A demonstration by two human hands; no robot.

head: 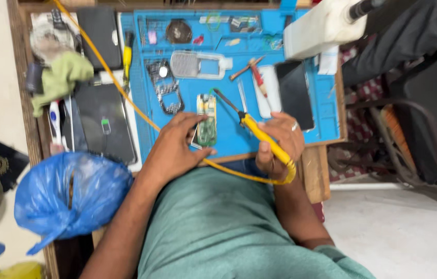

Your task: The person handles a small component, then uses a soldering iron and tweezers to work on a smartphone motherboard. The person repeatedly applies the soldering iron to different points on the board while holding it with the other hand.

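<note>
Two bare hands work over the blue silicone repair mat [327, 111], taken here from left to right. Far left, a crumpled blue plastic bag [68, 199] hangs off the bench edge, below a green cloth [60, 77]; no label can be read on either. The left hand [177, 147] pinches the lower edge of a small green circuit board [207, 120] lying flat on the mat. It looks light, thin, stiff and fragile, best held by its bare edges. The right hand [280, 142] is closed around the yellow handle of a soldering iron [252, 129], its tip aimed toward the board. A black phone [295, 95] lies beyond.
</note>
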